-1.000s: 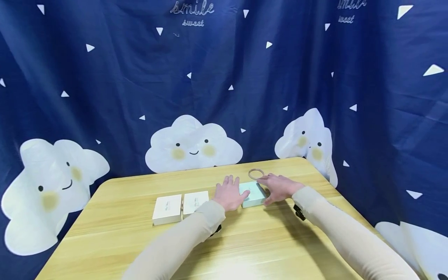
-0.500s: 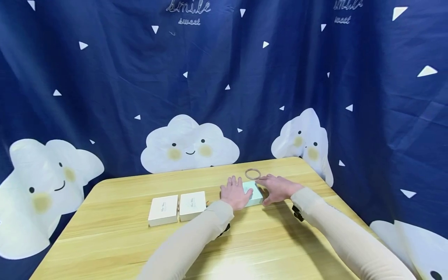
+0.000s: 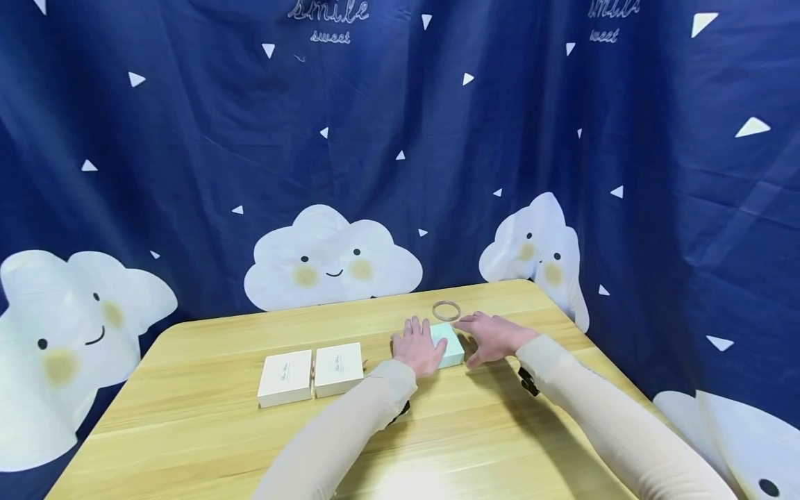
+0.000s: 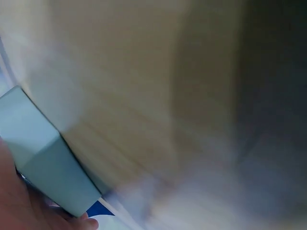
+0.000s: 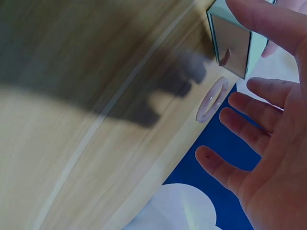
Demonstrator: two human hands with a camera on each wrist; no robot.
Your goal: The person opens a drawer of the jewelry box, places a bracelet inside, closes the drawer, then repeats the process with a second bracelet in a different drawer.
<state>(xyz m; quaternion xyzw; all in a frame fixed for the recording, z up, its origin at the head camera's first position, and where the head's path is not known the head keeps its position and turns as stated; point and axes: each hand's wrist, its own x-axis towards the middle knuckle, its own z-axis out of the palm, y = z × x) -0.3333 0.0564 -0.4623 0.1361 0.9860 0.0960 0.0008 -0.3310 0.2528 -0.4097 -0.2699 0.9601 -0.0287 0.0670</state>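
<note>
A small mint-green box (image 3: 453, 348) lies on the table between the hands. My left hand (image 3: 417, 347) spreads its fingers along the box's left side, its thumb over the top; in the left wrist view its fingers lie against the box (image 4: 57, 167). Just off the other side is my right hand (image 3: 494, 338), fingers spread and thumb apart from them, holding nothing. In the right wrist view that side of the box is a brownish panel (image 5: 230, 40) with a small tab. Behind the box lies a pale pinkish ring-shaped bangle (image 3: 446, 310).
Two white boxes with small print, a left one (image 3: 285, 377) and a right one (image 3: 338, 369), lie side by side left of my left hand on the wooden table (image 3: 206, 430). A blue cloud-patterned curtain (image 3: 350, 160) hangs behind the table.
My left hand has moved right, away from the white boxes and up against the mint-green box. My right hand has drawn slightly away from the box. The head view has turned a little right.
</note>
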